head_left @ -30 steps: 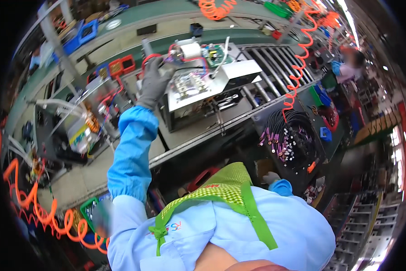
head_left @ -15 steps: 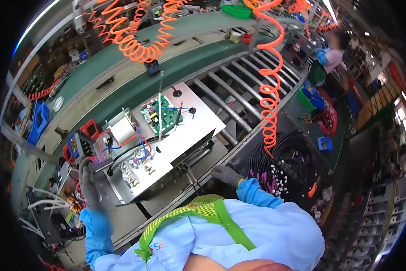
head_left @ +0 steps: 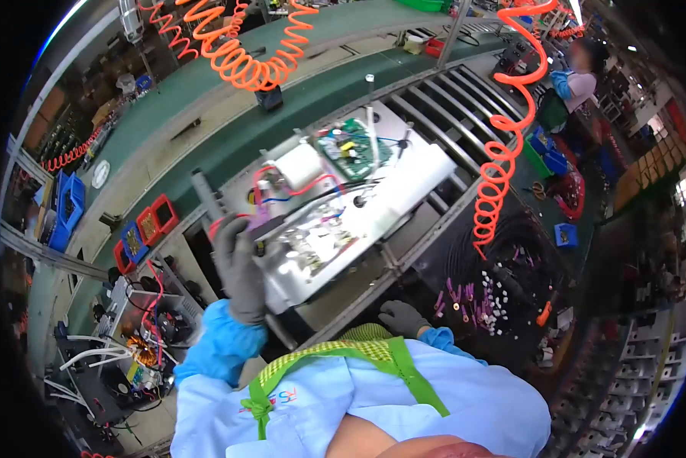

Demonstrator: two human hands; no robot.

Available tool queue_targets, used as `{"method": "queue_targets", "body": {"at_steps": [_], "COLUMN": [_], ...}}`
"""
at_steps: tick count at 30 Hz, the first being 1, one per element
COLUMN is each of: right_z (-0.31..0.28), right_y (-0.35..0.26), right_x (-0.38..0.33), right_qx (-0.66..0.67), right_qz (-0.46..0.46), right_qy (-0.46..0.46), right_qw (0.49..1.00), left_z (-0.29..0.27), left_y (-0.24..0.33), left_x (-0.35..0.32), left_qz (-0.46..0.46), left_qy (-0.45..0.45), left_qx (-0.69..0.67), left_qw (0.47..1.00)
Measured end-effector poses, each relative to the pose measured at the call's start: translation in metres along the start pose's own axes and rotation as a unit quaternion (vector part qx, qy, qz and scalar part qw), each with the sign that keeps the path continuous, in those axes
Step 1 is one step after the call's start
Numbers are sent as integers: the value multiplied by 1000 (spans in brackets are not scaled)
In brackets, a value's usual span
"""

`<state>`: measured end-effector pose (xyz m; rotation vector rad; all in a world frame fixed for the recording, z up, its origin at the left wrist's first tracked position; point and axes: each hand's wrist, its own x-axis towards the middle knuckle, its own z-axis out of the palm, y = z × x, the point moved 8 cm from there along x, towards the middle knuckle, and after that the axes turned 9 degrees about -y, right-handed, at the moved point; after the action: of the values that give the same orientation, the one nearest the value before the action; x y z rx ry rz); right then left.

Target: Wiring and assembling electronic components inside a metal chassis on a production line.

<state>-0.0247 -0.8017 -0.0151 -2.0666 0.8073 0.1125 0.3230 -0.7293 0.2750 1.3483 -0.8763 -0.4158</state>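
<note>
A silvery sheet-metal chassis (head_left: 408, 200) lies tilted across the conveyor in front of me. On it sit a green circuit board (head_left: 370, 158), a white block-shaped component (head_left: 296, 166), red, blue and black wires, and shiny metal terminals (head_left: 320, 240) toward the near left end. My left hand (head_left: 242, 271), in a grey glove, is against the chassis's left end, its fingers stretched out along that end and partly blurred. Near the conveyor's front rail, my right hand (head_left: 402, 317), also gloved, has its fingers loosely curled; nothing shows in it.
Metal rollers (head_left: 465, 99) continue to the right. Orange coiled hoses (head_left: 503, 168) hang overhead. A bundle of black cables with white connectors (head_left: 495, 298) lies at right. Another open wired unit (head_left: 156, 320) stands at left, near small red and blue bins (head_left: 135, 243). A person (head_left: 579, 84) is at far right.
The chassis has shifted right along the conveyor, and my left hand has travelled right with it at its left end. My right hand sits slightly lower and farther right. The view has shifted too.
</note>
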Motion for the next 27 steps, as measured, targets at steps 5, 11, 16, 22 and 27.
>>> {"method": "queue_targets", "body": {"at_steps": [5,11,16,22,27], "right_z": [-20,-7,24,78,143], "right_y": [9,71,112,182,183], "right_x": [17,-13,-61,-99,-164], "right_qx": [32,57,106,163,147], "right_qz": [-16,83,184,282,268], "right_qy": [51,44,-42,-71,-222], "right_qw": [998,994,976,943,926], "left_z": [114,280,404,411,231], "left_y": [-16,-17,-34,-45,-206], "left_x": [50,121,174,88,0], "left_qz": [57,181,171,201,-17], "left_qy": [-7,-2,-78,-394,-376], "left_qx": [-13,42,189,4,218], "left_qw": [998,982,964,897,900]}}
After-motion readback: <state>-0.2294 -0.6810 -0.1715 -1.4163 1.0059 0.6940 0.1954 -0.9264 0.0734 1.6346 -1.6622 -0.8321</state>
